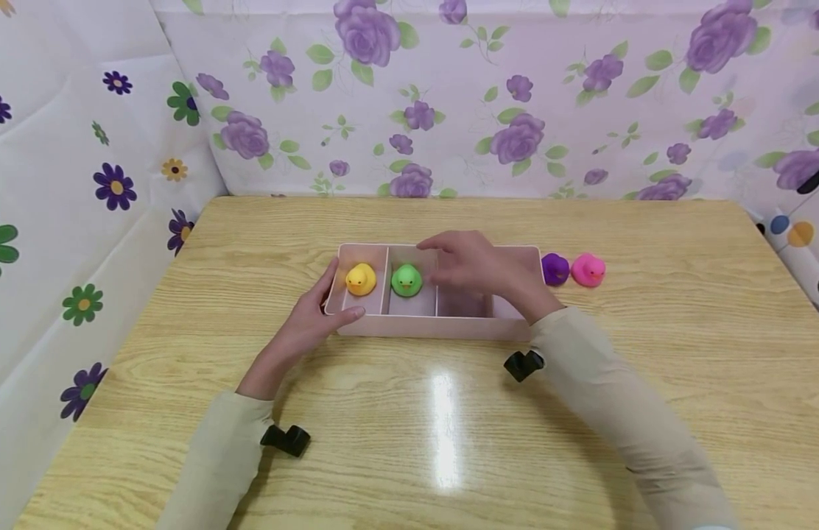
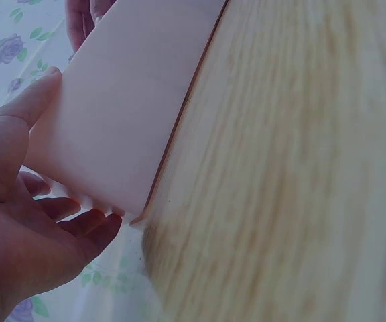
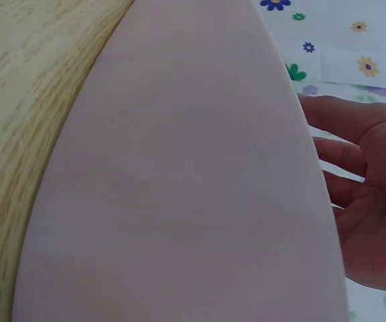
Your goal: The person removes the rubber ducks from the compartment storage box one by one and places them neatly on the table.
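A light wood table (image 1: 383, 412) stands before a wall sheet with purple roses (image 1: 462, 88). The left hand (image 1: 308, 318) grips the left end of the pink divided box (image 1: 429, 328), thumb over the front rim. The right hand (image 1: 474, 263) is above the middle compartments, its fingers loose; I see nothing held in it. The green rubber duck (image 1: 406, 281) sits upright in the second compartment from left, near these fingers, and the yellow rubber duck (image 1: 361, 280) in the first. Outside, just beside the right end, is the purple rubber duck (image 1: 555, 269), then the pink rubber duck (image 1: 589, 270). In my opinion, the left hand should keep the box steady, and the right should lift clear of the dividers without brushing the green duck. Right hand and forearm partly cover the two right compartments; both wrist views show mainly outer wall, no duck.
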Demonstrator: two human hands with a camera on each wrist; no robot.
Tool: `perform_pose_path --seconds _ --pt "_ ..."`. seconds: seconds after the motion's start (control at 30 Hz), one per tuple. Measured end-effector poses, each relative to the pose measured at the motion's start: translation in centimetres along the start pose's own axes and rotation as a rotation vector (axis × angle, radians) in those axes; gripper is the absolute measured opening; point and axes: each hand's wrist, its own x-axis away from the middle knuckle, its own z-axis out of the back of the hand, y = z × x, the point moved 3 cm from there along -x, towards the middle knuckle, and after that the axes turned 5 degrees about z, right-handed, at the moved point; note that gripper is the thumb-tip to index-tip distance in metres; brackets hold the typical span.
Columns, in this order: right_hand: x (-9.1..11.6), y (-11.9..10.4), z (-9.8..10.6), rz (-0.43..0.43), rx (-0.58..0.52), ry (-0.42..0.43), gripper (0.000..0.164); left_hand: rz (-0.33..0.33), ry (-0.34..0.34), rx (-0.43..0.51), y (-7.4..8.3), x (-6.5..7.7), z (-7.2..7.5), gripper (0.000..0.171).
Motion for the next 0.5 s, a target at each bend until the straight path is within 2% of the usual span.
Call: perform_pose_path --seconds 0.2,0.5 --pt "-1.3 -0.2 -1.0 0.011 0.024 -0.032 0.051 0.007 -0.001 -0.006 0.0 0.0 0.0 0.095" --pt "-2.7 -0.7 -1.9 -0.015 -0.047 -0.081 0.048 0.004 -0.006 0.005 0.1 0.1 0.0 0.096"
